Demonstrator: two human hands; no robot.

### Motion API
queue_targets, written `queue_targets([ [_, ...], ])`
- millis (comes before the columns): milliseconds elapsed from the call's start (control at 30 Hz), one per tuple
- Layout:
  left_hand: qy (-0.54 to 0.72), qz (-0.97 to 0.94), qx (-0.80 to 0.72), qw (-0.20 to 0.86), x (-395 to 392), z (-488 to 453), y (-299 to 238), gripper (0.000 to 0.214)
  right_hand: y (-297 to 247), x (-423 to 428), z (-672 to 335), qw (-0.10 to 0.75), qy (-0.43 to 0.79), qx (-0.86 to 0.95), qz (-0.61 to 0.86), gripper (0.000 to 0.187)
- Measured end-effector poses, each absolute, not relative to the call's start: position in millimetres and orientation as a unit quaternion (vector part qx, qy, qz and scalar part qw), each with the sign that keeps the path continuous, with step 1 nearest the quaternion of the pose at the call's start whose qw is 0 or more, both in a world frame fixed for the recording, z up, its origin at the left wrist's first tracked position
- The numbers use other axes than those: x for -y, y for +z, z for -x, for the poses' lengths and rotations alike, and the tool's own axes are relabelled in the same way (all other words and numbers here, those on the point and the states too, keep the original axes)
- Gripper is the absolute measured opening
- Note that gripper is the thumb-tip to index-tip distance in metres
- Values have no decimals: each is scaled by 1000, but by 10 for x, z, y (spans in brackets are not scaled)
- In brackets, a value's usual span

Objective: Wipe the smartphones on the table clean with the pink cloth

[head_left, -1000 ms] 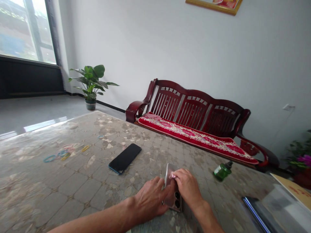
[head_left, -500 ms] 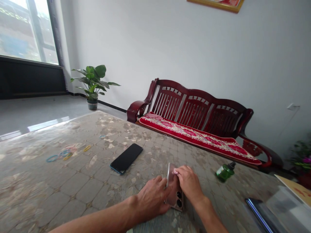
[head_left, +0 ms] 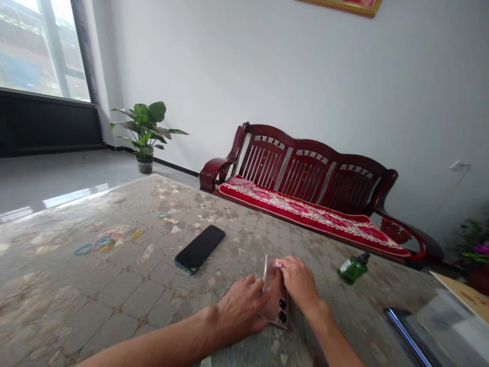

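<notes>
A rose-gold phone [head_left: 275,298] lies face down on the patterned table [head_left: 114,285], its camera lenses toward me. My left hand [head_left: 240,311] rests against the phone's left edge, thumb and fingers closed on it. My right hand [head_left: 300,283] presses on the phone's back from the right, fingertips pinched near its far end. A second phone [head_left: 199,248], black screen up, lies apart to the left.
Several coloured rubber bands [head_left: 103,239] lie at the table's left. A small green bottle [head_left: 353,267] stands to the right, and a dark tablet or phone [head_left: 408,334] lies at the near right. A red wooden bench [head_left: 305,193] stands behind the table.
The phone has flattened onto the table, showing more of its back; my right fingers slid slightly along it. The view shifted a little.
</notes>
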State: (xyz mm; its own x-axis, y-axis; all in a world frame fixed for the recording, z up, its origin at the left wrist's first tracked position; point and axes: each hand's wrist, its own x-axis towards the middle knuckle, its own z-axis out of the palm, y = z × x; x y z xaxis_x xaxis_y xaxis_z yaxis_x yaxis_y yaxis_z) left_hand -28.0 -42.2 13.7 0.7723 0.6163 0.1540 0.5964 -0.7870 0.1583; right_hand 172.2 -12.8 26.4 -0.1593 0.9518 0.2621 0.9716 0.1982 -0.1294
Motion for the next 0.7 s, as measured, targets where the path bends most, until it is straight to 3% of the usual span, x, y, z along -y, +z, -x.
queue_targets([
  [700,131,-942,-307,35,400,269,65,44,231,328,-1723,142,-27,763,630,29],
])
